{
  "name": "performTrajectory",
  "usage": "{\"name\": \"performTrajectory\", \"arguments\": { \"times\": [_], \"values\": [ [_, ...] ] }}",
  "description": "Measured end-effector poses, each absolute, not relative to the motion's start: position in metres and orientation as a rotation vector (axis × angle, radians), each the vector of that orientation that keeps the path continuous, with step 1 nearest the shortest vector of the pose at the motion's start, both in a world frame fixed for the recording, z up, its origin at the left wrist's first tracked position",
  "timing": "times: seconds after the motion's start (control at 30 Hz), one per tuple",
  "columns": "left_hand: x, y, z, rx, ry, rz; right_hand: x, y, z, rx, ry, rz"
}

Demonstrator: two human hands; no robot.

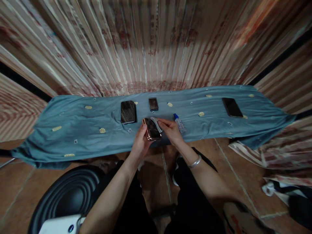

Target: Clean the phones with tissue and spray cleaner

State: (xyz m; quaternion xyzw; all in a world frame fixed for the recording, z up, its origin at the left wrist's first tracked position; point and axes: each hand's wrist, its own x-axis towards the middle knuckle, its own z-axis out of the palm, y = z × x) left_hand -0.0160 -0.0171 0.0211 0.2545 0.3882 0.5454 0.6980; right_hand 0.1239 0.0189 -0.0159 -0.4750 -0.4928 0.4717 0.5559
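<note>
My left hand [140, 140] grips a gold-edged phone [152, 131] by its left side, holding it just above the near edge of a blue-grey cloth [80, 126]. My right hand [170, 129] presses a small grey wipe [156, 123] on the phone's dark screen. A silver bangle circles my right wrist. A small spray bottle [179, 122] with a blue cap lies on the cloth just right of my right hand.
On the cloth lie a large black phone [128, 111], a small dark phone [153, 104] behind my hands, and another black phone [232, 107] far right. A striped curtain hangs behind. A black round speaker [70, 191] sits at lower left, and folded cloth at right.
</note>
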Motion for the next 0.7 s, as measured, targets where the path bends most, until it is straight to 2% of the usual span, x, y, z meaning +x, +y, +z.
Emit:
{"name": "performTrajectory", "arguments": {
  "times": [0.37,0.7],
  "values": [
    [-0.013,-0.012,0.016,0.579,0.910,1.269,0.124,0.004,-0.006,-1.302,-1.517,0.710],
    [-0.018,0.001,0.009,0.573,0.943,1.359,0.123,-0.012,0.006,-1.304,-1.792,0.615]
  ]
}}
